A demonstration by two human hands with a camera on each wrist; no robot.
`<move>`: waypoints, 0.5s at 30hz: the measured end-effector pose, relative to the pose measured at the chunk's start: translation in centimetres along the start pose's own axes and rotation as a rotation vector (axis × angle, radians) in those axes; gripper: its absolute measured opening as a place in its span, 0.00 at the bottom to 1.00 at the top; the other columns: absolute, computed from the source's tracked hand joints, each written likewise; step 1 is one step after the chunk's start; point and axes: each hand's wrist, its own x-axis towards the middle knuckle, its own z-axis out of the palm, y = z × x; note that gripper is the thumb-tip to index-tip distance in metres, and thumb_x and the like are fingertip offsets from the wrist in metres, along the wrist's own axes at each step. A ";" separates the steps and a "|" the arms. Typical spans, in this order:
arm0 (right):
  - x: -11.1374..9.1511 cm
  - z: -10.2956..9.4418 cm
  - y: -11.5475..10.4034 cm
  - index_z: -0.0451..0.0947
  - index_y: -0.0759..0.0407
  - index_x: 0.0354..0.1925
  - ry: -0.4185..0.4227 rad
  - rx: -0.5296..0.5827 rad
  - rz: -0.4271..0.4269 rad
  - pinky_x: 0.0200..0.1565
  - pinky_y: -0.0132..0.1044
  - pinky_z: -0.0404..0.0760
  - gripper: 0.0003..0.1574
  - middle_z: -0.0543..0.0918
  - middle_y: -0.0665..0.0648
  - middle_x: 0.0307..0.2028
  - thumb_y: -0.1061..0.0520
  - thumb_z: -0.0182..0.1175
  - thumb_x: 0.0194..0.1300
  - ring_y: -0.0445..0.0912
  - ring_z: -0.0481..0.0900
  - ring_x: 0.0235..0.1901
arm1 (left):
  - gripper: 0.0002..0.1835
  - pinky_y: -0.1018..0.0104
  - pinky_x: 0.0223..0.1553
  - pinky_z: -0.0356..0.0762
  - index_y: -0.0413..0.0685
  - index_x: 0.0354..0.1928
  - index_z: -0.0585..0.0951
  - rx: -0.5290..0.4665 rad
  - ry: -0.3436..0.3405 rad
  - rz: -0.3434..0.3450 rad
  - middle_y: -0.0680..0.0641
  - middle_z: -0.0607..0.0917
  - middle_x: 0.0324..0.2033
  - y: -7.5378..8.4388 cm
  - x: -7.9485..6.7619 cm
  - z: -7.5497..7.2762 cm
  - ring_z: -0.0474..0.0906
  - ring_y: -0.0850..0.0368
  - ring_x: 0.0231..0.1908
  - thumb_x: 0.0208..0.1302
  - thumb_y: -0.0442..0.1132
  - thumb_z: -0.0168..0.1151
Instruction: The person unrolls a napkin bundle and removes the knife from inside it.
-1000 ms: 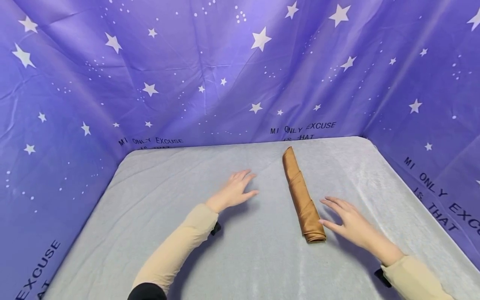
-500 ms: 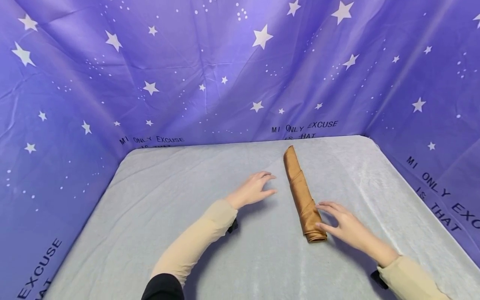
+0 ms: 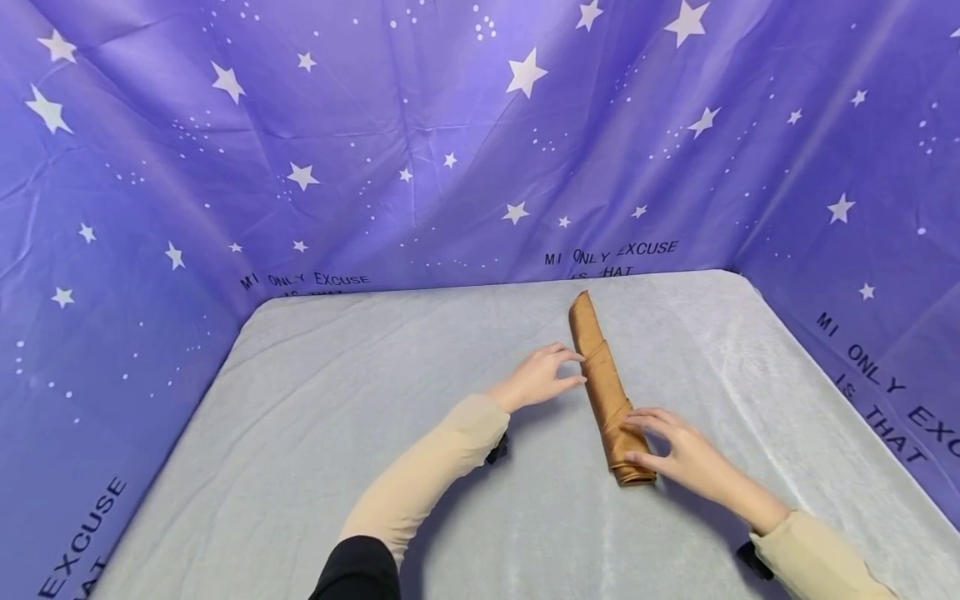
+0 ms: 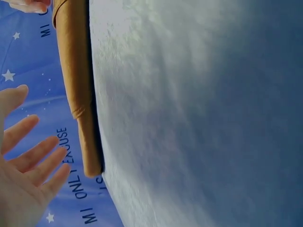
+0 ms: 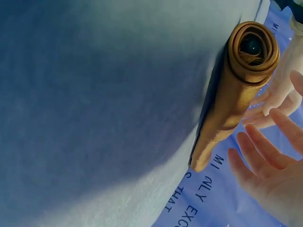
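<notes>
A rolled-up brown satin cloth [image 3: 606, 383] lies slantwise on the grey-covered table, right of the middle in the head view. Its near end [image 5: 253, 47] shows spiral layers in the right wrist view, with something dark and round inside. My left hand [image 3: 542, 377] is at the roll's left side, around its middle, fingers spread. In the left wrist view the same hand [image 4: 28, 175] appears apart from the cloth. My right hand [image 3: 688, 454] is over the right side of the near end, fingers loosely extended; whether it touches the cloth, I cannot tell.
A light grey velvety cover [image 3: 375, 358] spreads over the table. Purple curtains [image 3: 420, 150] with white stars and printed words hang behind it and on both sides. A dark wrist device [image 3: 753, 560] sits under the right cuff.
My left hand has moved right, from the table's middle to the roll's left edge. The right hand has shifted slightly left, closer over the near end. The roll lies still.
</notes>
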 end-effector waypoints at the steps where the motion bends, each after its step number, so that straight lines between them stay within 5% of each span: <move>1: 0.0 0.0 0.0 0.77 0.61 0.43 -0.004 0.005 0.003 0.43 0.48 0.70 0.25 0.76 0.59 0.43 0.55 0.69 0.44 0.53 0.73 0.44 | 0.21 0.69 0.54 0.63 0.48 0.52 0.75 -0.001 0.002 -0.002 0.48 0.75 0.50 0.1 0.2 0.2 0.69 0.56 0.52 0.60 0.50 0.54; 15: 0.0 0.7 0.1 0.78 0.60 0.43 -0.055 0.036 0.003 0.43 0.48 0.71 0.26 0.75 0.54 0.42 0.55 0.70 0.42 0.50 0.72 0.42 | 0.17 0.76 0.50 0.64 0.50 0.48 0.78 -0.023 0.011 0.048 0.52 0.77 0.45 1.1 2.2 2.5 0.72 0.61 0.47 0.59 0.48 0.57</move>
